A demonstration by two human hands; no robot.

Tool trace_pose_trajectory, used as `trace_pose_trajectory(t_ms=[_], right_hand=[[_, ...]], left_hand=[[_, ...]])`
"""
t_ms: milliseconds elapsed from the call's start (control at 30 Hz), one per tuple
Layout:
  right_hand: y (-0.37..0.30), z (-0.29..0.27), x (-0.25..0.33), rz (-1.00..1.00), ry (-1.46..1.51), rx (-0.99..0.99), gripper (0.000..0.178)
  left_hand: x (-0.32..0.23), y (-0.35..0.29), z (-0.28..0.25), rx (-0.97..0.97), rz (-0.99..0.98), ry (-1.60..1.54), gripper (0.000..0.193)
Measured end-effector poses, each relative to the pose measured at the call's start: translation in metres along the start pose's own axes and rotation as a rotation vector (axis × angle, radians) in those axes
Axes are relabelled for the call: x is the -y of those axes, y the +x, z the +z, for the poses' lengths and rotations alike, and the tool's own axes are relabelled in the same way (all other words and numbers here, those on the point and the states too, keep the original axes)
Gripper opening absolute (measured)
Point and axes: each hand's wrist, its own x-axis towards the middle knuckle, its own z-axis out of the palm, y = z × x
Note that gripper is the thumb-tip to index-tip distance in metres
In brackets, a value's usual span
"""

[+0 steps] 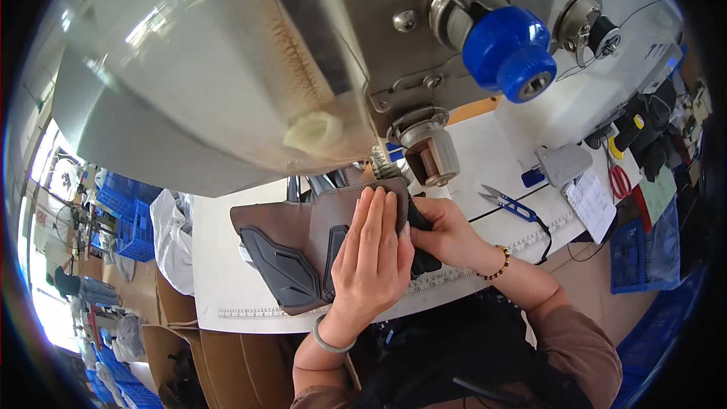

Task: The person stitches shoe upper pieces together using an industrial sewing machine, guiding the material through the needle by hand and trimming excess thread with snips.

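A brown leather-like piece [299, 216] with black moulded pads [280, 266] lies under the head of a sewing machine [401, 53]. My left hand [371, 261] rests flat on its right part, fingers straight and side by side. At the piece's right edge, my right hand [450, 236] is closed, thumb and fingers pinching dark material there. Just beyond that edge sits a metal bobbin-like fitting [432, 153] of the machine. The machine's body hides the needle area, and my left hand covers part of the piece.
Blue-handled thread snips [515, 207] and a printed ruler strip [522, 244] lie on the white table [250, 318]. Farther right are a handwritten paper [589, 204] and red scissors [619, 182]. Blue crates [135, 231] stand at left, with cardboard boxes [242, 367] below. A blue knob [507, 53] juts from the machine.
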Motion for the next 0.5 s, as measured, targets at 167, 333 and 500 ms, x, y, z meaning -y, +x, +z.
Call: trace_pose_trajectory(t_ms=[167,333,500], right_hand=[[0.002,0.000,0.002,0.017,-0.077,-0.018,0.016],[0.004,0.003,0.008,0.032,-0.096,-0.043,0.017],[0.003,0.003,0.004,0.005,-0.115,-0.055,0.018]], left_hand=[[0.006,0.001,0.001,-0.003,0.007,-0.023,0.036],[0.010,0.004,0.002,-0.004,-0.002,-0.050,0.037],[0.007,0.005,0.000,-0.027,-0.077,-0.094,0.038]])
